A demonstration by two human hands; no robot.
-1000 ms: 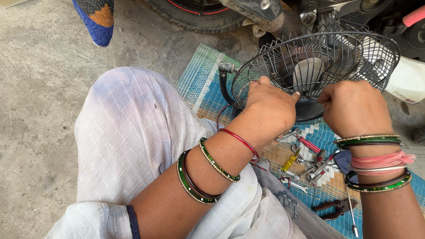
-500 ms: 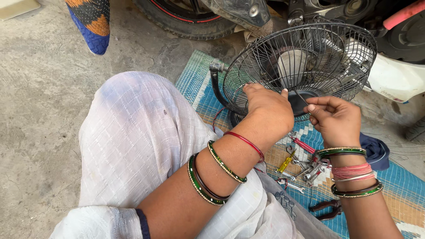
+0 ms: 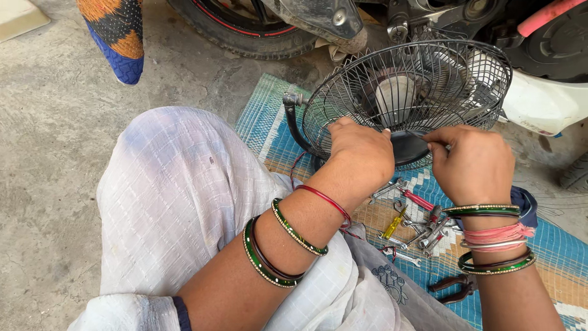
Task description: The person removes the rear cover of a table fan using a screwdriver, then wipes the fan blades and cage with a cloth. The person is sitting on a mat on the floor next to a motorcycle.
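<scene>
On my feed there's a blue-green woven mat (image 3: 263, 116) on the grey concrete floor (image 3: 55, 141), with small metal spanners (image 3: 422, 233), a yellow-handled screwdriver (image 3: 394, 224) and dark pliers (image 3: 452, 285) scattered on it. A black motorbike tyre (image 3: 239, 30) sits behind.

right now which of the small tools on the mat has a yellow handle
The small screwdriver lying on the woven mat just below the left hand. Its handle is yellow; the tool beside it is red-handled, and the spanners are bare metal.
</scene>
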